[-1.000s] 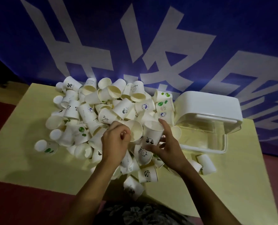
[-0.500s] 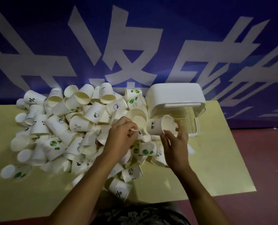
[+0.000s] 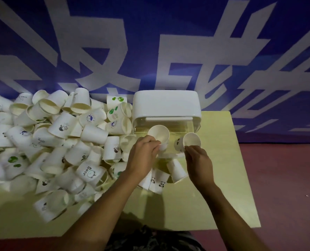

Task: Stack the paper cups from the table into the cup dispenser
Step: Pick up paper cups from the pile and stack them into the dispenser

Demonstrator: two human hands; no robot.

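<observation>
While the left hand (image 3: 143,155) pinches one paper cup (image 3: 159,135), right-hand fingers (image 3: 191,148) pinch another cup (image 3: 188,142).

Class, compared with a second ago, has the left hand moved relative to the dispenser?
Yes. The left hand left the cup pile and now holds a cup before the dispenser.

My left hand (image 3: 144,154), a second ago pinching in the pile, now holds a plain white paper cup (image 3: 159,135) up at the clear-walled, white-lidded cup dispenser (image 3: 166,104). My right hand (image 3: 198,163) has carried its panda-printed white paper cup (image 3: 187,141) there too, mouth toward me.
</observation>
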